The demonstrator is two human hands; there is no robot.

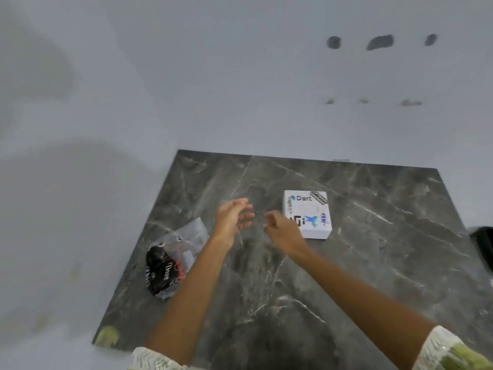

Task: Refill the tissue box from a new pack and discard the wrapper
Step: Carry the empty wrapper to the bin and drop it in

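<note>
Hovering above the dark marbled worktop [373,263], the left hand [232,218] and right hand [282,231] hold nothing, each grip loose, fingers apart. The white tissue box [309,213] sits just right of them; the crumpled wrapper [170,260] lies near left.

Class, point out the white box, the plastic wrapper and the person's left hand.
White box [309,209], head view: on its stickered top face.
Plastic wrapper [165,265], head view: on its dark printed part.
Left hand [232,217], head view: on the palm.
</note>
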